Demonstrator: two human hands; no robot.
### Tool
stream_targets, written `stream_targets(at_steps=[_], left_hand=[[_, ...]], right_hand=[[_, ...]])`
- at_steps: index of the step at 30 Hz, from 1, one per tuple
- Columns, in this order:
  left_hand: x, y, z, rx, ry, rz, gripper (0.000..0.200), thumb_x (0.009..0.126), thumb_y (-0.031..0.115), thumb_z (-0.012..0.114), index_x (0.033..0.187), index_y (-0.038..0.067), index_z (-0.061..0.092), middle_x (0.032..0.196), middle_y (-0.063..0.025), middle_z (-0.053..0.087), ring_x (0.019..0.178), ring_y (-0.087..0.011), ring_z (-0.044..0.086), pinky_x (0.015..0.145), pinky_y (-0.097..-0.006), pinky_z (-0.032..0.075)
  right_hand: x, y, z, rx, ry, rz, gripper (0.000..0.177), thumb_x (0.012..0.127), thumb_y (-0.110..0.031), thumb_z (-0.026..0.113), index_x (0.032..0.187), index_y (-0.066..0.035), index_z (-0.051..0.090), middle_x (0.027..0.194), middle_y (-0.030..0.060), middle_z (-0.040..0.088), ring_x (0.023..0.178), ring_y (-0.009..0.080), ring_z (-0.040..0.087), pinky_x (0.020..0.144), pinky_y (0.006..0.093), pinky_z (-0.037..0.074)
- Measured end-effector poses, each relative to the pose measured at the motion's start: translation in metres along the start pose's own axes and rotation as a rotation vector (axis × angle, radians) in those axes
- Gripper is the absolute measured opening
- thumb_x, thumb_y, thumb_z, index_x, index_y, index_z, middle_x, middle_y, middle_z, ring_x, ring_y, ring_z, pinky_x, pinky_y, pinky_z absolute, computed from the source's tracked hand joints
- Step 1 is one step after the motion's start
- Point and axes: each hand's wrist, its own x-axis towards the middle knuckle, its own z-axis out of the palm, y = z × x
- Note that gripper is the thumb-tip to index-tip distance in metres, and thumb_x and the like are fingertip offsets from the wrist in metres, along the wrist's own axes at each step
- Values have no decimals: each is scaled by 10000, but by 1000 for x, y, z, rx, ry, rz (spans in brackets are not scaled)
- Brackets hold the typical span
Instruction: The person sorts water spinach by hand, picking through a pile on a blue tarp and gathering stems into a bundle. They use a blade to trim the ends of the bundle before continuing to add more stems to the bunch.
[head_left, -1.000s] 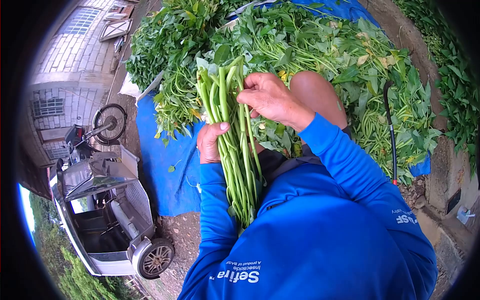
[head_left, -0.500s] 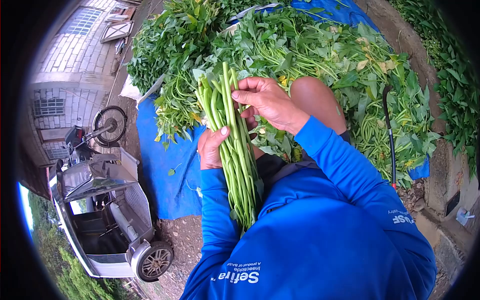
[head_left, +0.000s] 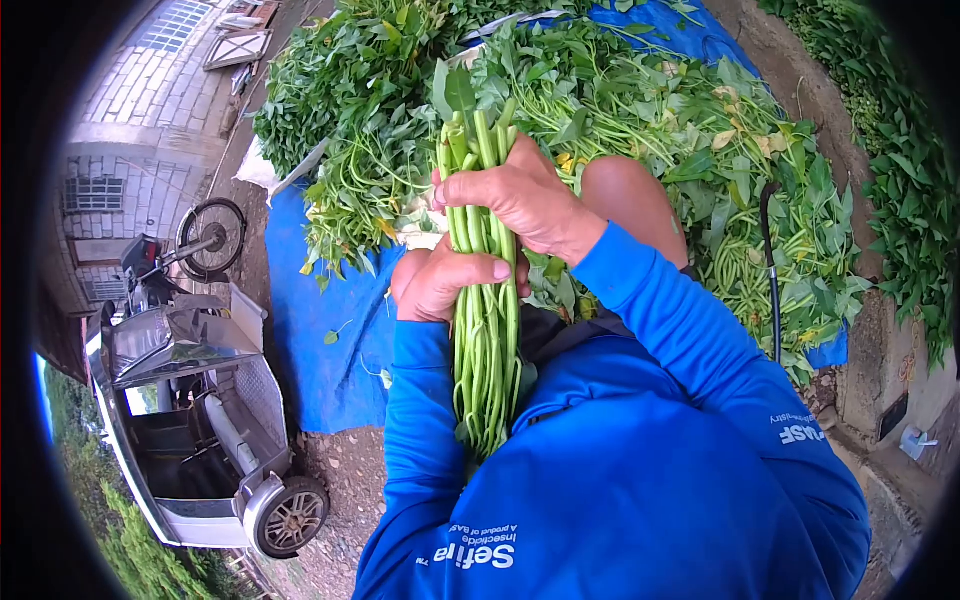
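Note:
A long bundle of water spinach stems (head_left: 485,345) stands in front of my chest, thick stem ends toward the top. My left hand (head_left: 445,283) is wrapped round its middle, thumb across the front. Higher up, my right hand (head_left: 522,200) closes round the same bundle near the stem ends, its thumb lying over the stems. A few leaves (head_left: 457,92) show just beyond those ends. Part of each hand's fingers is hidden behind the stems.
Leafy greens are heaped (head_left: 620,110) ahead on a blue tarp (head_left: 335,340). A thin, dark curved tool (head_left: 771,270) lies on the right-hand pile. On the left stands a motorcycle with a sidecar (head_left: 190,410) beside a block wall (head_left: 150,100).
My right hand has gone from fingering the stems at the bundle's right side to gripping round the bundle. The bundle is more upright, and my left hand sits slightly higher.

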Motion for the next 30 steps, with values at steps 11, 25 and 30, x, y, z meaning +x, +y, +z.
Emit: stream_targets(at_steps=[11, 25, 30], left_hand=[[-38, 53, 13, 676, 389, 418, 482, 757, 165, 896, 1132, -47, 680, 935, -70, 718, 867, -229, 744, 764, -378, 621], [-139, 66, -84, -152, 399, 723, 617, 830, 347, 857, 1290, 25, 600, 991, -125, 646, 810, -252, 659, 780, -393, 582], [-138, 61, -93, -72, 459, 731, 577, 882, 352, 851, 1285, 23, 602, 1008, -126, 665, 831, -237, 696, 773, -390, 615]], right_hand=[[31, -11, 69, -300, 136, -326, 501, 778, -48, 842, 1212, 18, 601, 1017, 87, 688, 881, 183, 691, 779, 345, 586], [-50, 43, 119, -763, -343, -303, 337, 905, -268, 846, 1070, -17, 693, 896, 141, 790, 793, 281, 782, 739, 382, 615], [-55, 42, 122, -806, -347, -224, 231, 944, -211, 793, 1031, -15, 706, 866, 160, 775, 779, 281, 776, 680, 397, 591]])
